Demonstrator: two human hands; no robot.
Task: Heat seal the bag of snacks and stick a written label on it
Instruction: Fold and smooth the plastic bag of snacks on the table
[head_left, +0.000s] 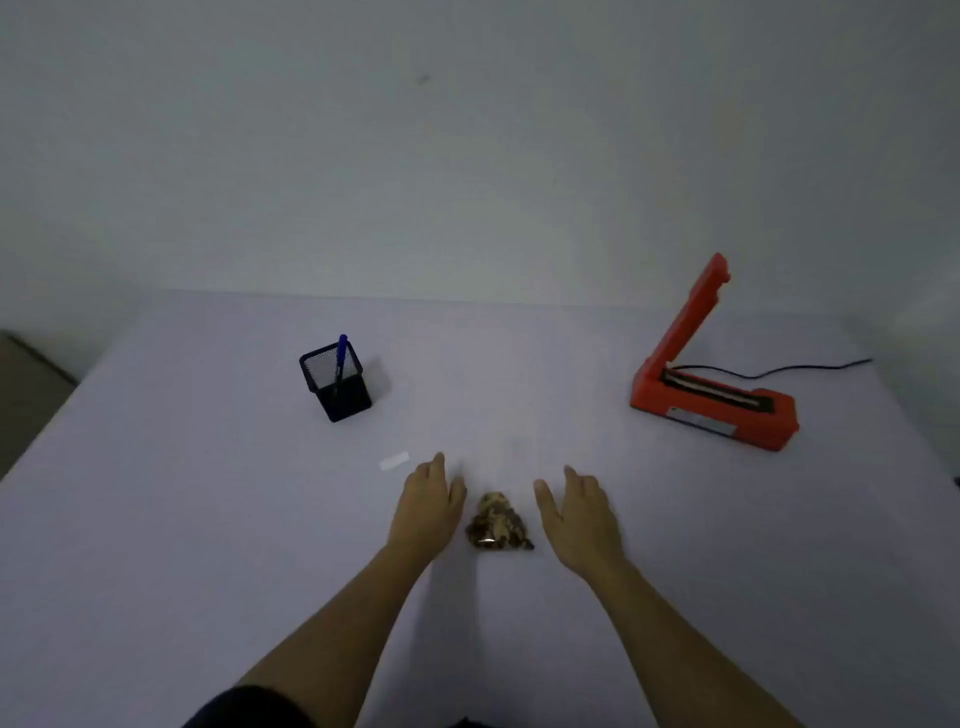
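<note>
Both hands, left hand (431, 499) and right hand (576, 506), flank the snack bag (497, 525), grip open and empty; its clear mouth could slip unnoticed

On the table (208, 519), the bag of snacks (497, 525) lies between pen holder (336, 381), far left, and heat sealer (714, 395), far right.

1. Wall (467, 145): plain, pale grey-white, fills the upper half of the view; one small dark mark high up near the middle.
2. Table (182, 519): broad, flat, pale lavender-grey top; its far edge meets the wall.
3. Left edge: a strip of darker brownish floor (26, 400) beyond the table's corner.
4. Light: dim, even, soft shadows only.
</note>
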